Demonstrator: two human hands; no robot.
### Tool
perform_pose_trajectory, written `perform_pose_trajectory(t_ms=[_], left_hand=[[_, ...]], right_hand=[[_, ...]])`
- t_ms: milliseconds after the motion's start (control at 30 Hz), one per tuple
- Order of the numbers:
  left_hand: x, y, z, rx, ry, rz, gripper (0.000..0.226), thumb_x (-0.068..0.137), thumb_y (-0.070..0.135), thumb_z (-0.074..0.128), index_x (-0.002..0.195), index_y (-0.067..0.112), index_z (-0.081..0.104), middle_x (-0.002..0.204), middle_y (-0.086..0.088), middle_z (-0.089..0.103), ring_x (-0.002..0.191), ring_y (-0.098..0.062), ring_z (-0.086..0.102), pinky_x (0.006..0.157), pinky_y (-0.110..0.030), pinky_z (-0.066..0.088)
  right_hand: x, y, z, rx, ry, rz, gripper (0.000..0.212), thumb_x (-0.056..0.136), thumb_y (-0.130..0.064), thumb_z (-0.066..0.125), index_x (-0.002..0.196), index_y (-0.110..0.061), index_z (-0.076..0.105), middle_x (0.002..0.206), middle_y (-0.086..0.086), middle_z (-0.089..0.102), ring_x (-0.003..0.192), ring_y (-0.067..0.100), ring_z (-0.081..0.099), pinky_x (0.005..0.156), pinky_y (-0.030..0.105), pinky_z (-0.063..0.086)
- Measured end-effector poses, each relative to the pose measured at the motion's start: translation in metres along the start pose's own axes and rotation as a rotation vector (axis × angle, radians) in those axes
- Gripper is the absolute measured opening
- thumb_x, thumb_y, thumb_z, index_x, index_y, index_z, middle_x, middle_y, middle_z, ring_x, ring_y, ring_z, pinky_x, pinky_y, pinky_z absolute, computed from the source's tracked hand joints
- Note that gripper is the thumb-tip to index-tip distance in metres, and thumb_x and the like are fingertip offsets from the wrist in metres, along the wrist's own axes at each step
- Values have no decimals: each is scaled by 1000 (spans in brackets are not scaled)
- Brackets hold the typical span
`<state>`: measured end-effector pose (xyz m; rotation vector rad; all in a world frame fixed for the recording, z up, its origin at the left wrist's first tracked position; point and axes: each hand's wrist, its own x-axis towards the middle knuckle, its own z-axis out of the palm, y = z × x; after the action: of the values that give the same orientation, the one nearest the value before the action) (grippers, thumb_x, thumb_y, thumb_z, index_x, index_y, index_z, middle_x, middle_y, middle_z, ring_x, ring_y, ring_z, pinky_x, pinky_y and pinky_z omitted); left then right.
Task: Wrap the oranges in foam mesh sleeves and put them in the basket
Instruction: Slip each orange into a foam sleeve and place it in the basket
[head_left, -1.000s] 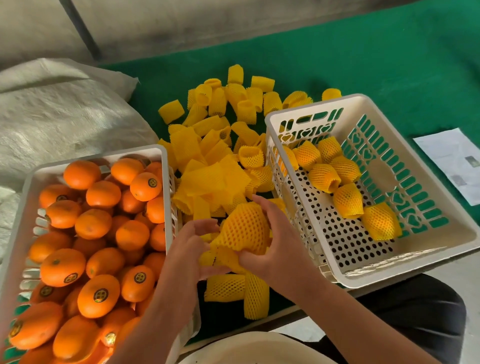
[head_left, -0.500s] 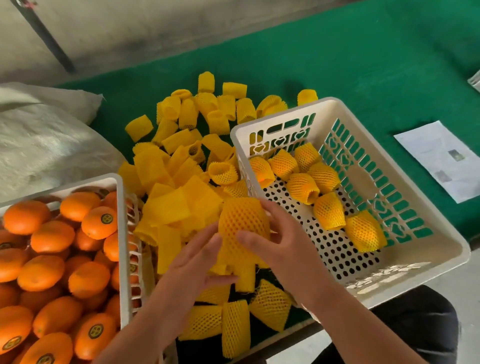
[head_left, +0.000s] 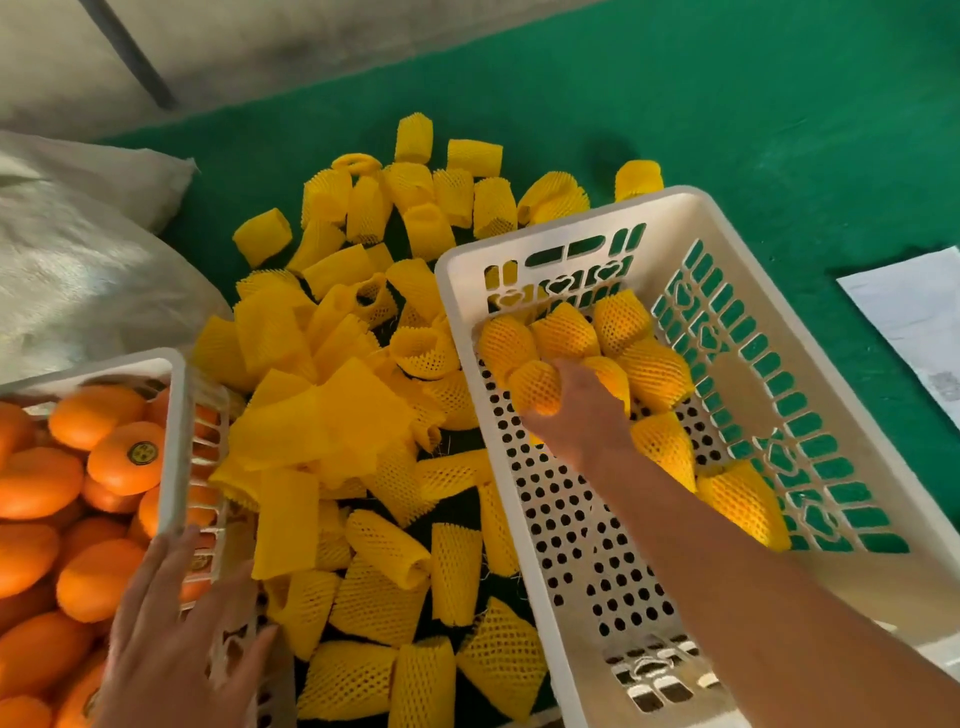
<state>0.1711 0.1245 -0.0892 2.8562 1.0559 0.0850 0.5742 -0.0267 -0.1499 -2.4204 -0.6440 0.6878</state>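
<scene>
The right hand (head_left: 574, 410) was inside the white basket (head_left: 852, 499) at centre right of the frame, its fingers curled around a wrapped orange (head_left: 535, 387) in yellow foam mesh. That orange was held low against the perforated floor, just beside the other wrapped oranges (head_left: 652, 358) clustered at the basket's upper end. Two more wrapped fruits lay lower along the right wall, one (head_left: 743, 506) touching the slotted side.

The left hand (head_left: 171, 639) was at the lower left of the frame, fingers straight and spread, holding nothing; it lay over the right-hand wall of the second white crate (head_left: 176, 441). This crate, cut off by the left edge of the frame, was filled with bare oranges (head_left: 67, 519), several carrying round dark stickers.

Between the two containers, a loose pile of empty foam mesh sleeves (head_left: 363, 415) covered the green table surface (head_left: 727, 104) from the upper centre down to the bottom edge. Some sleeves lay flattened, others stood open as tubes.

A grey woven sack (head_left: 78, 260) occupied the upper left of the frame. A white paper sheet (head_left: 914, 322) lay on the green surface at the right edge
</scene>
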Motion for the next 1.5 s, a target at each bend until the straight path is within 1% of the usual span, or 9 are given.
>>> perform_pose_trajectory(t_ms=[333, 533, 600, 700, 867, 1000, 1167, 1333, 1500], left_hand=[[1, 2, 3, -70, 117, 69, 79, 92, 79, 37, 99, 15, 81, 151, -19, 51, 154, -41, 26, 128, -47, 16], [-9, -6, -3, -137, 24, 56, 47, 83, 58, 55, 109, 24, 75, 157, -11, 44, 159, -34, 11, 123, -55, 23], [-12, -4, -9, -193, 17, 3, 44, 87, 57, 53, 114, 28, 72, 159, -4, 42, 160, -29, 7, 119, -55, 24], [-17, -2, -16, -340, 51, -46, 43, 94, 54, 56, 128, 30, 67, 164, 2, 36, 160, -18, 2, 121, -46, 22], [-26, -22, -37, -528, 145, -225, 41, 104, 51, 50, 143, 41, 45, 165, 16, 25, 150, -8, 24, 112, -35, 32], [-30, -69, -55, -319, 255, -305, 37, 103, 28, 55, 140, 24, 56, 152, 1, 47, 142, -22, 38, 114, -48, 42], [-12, -102, -58, -68, -119, -354, 57, 98, 41, 60, 149, 26, 39, 152, -2, 40, 139, -26, 41, 108, -46, 44], [9, -106, -40, 47, -144, -355, 69, 88, 43, 74, 145, 28, 39, 147, -3, 38, 139, -27, 39, 103, -43, 48], [13, -115, -32, 64, -60, -353, 73, 82, 45, 79, 145, 32, 44, 144, 4, 46, 137, -23, 37, 103, -41, 45]], right_hand=[[-15, -1, -11, -2, 41, -4, 75, 95, -39, 73, 158, -20, 37, 158, 4, 46, 141, 26, 47, 113, 45, 43], [-104, -72, -27, 218, 156, -73, 50, 98, -59, 59, 140, -34, 54, 135, -17, 58, 117, -4, 55, 82, 20, 45], [-142, -108, -16, 175, 210, -199, 52, 98, -60, 57, 142, -32, 52, 135, -19, 54, 119, -13, 48, 89, 16, 44], [-186, -153, 16, 32, 154, -423, 51, 100, -46, 61, 146, -28, 49, 153, -7, 47, 143, 10, 41, 112, 33, 44], [-211, -185, 72, -125, -106, -494, 40, 104, -38, 61, 143, -28, 57, 155, -10, 44, 145, 7, 35, 101, -1, 18], [-214, -177, 94, -159, -187, -426, 37, 105, -36, 59, 140, -25, 59, 147, -8, 50, 140, 12, 43, 111, 23, 37], [-206, -152, 118, -297, -304, -343, 33, 107, -30, 54, 139, -26, 59, 147, -1, 48, 136, 21, 47, 108, 34, 44], [-183, -125, 134, -480, -435, -232, 36, 106, -27, 52, 139, -36, 62, 171, 9, 12, 155, 34, 21, 118, 41, 37], [-176, -113, 134, -416, -434, -171, 49, 103, -20, 52, 151, -24, 46, 151, 8, 46, 136, 26, 45, 110, 36, 41]])
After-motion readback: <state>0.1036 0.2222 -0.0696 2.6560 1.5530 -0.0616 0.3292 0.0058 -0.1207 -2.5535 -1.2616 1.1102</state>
